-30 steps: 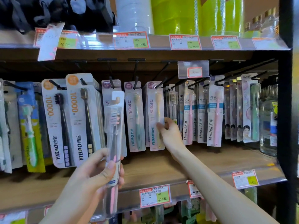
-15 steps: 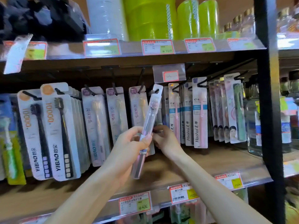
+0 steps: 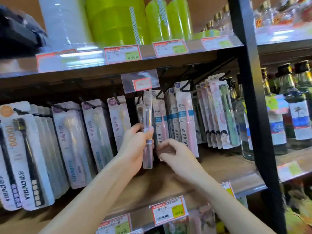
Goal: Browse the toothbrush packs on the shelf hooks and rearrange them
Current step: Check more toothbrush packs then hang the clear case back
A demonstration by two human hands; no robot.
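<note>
My left hand (image 3: 135,146) grips a slim clear toothbrush pack (image 3: 148,115), held upright with its top at a black hook (image 3: 158,96) under the shelf. A similar clear pack (image 3: 139,114) hangs just behind it. My right hand (image 3: 175,151) hovers just right of the pack's lower end, fingers curled and apart, holding nothing that I can see. White Haohui packs with pink brushes (image 3: 185,122) hang directly to the right. Pale packs with cream brushes (image 3: 118,122) hang to the left, and YIBAO packs with black brushes (image 3: 32,157) at far left.
Packs with a face print and a green brush (image 3: 222,115) hang further right. A black upright post (image 3: 253,102) bounds the bay, with glass bottles (image 3: 297,105) beyond. Green and white rolls (image 3: 114,21) stand on the upper shelf. Price tags (image 3: 168,211) line the wooden shelf edge (image 3: 228,166).
My left hand has carried the clear pack up and to the right, from tilted to upright at the hook. My right hand has let go of the hanging packs and dropped slightly. The view shifted right.
</note>
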